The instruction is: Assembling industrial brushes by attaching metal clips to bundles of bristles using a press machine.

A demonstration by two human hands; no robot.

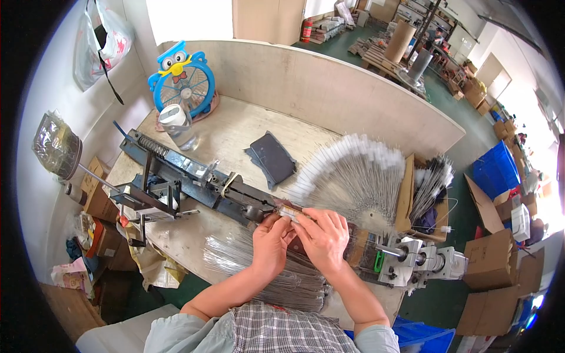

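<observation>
A blue owl fan [179,79] stands at the far left of the table [235,126], out of the way. A long black machine [194,179] lies across the middle. The left hand [272,240] and the right hand [322,234] sit close together, both pinching a small white-tipped piece [291,212] at the machine's end. A fan of wires [353,176] waits just right, easy to reach.

A blue fan [180,79] with an owl face is seen. The fanned wires [353,179] are grey with white tips. The machine rail [194,179] is black. A dark grey pad [272,159] is noted. A grey-and-white checked shirt [288,329] is worn.
</observation>
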